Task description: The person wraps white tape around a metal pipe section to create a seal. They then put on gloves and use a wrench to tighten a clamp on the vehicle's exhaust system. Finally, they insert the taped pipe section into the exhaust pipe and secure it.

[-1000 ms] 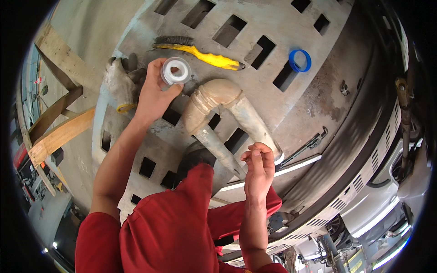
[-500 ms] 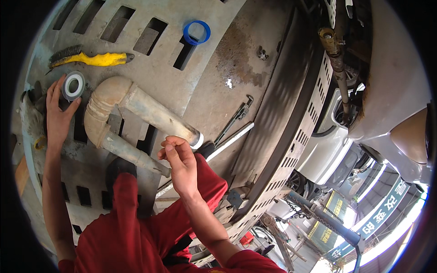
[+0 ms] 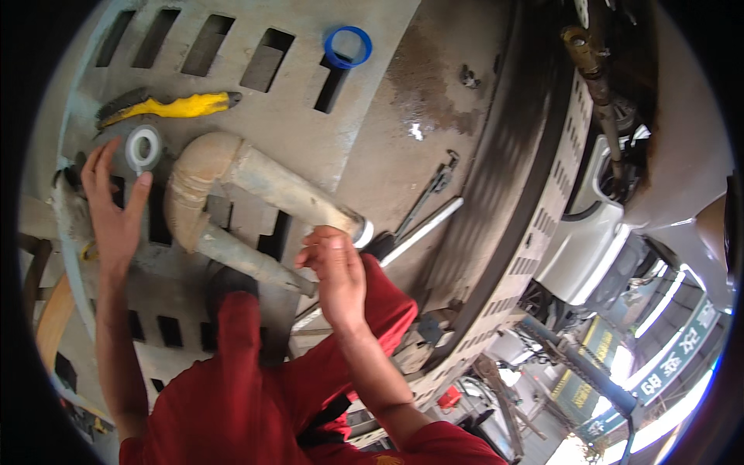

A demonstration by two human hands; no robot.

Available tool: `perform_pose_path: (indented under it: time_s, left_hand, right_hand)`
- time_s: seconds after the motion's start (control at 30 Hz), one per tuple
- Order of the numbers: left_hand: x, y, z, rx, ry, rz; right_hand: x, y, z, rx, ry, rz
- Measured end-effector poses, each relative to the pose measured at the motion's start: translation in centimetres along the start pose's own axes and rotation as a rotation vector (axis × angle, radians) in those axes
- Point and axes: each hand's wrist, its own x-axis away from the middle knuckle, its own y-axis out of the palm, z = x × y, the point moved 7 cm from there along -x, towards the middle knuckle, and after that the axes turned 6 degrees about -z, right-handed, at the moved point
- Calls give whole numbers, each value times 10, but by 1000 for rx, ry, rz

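My left hand [image 3: 115, 217] is open, fingers apart, just below a white tape roll [image 3: 153, 149] in a clear spool; I cannot tell whether the thumb still touches it. My right hand [image 3: 337, 275] has curled, pinched fingers at the white-tipped end [image 3: 364, 232] of a U-bent, dirty pipe [image 3: 267, 186]; whatever it holds, if anything, is hidden. Above the pipe a yellow-handled brush [image 3: 186, 105] lies on the slotted plate [image 3: 302, 139], and a blue plastic ring [image 3: 366, 48] sits farther right. A dirty work glove [image 3: 70, 205] is left of my left hand.
An adjustable pipe wrench [image 3: 422, 201] and a white bar [image 3: 418, 232] lie right of the pipe. Wooden boards [image 3: 54, 310] are at the left. A slotted metal rail [image 3: 531, 240] runs along the right, with raised car bodywork and rusty shafts [image 3: 601, 85] beyond.
The tape roll, earlier gripped in my left hand, now rests near the plate with those fingers spread. My view has swung rightward. My right hand stays pinched near the pipe end.
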Motion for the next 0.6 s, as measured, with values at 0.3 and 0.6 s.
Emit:
perform_pose_path:
  time_s: [0.3, 0.6]
  left_hand:
    - [8, -7, 64, 732, 111, -210]
    - [46, 51, 147, 1425, -201, -680]
  right_hand:
    - [19, -37, -23, -265, -79, 54]
    - [38, -4, -61, 234, -431, 25]
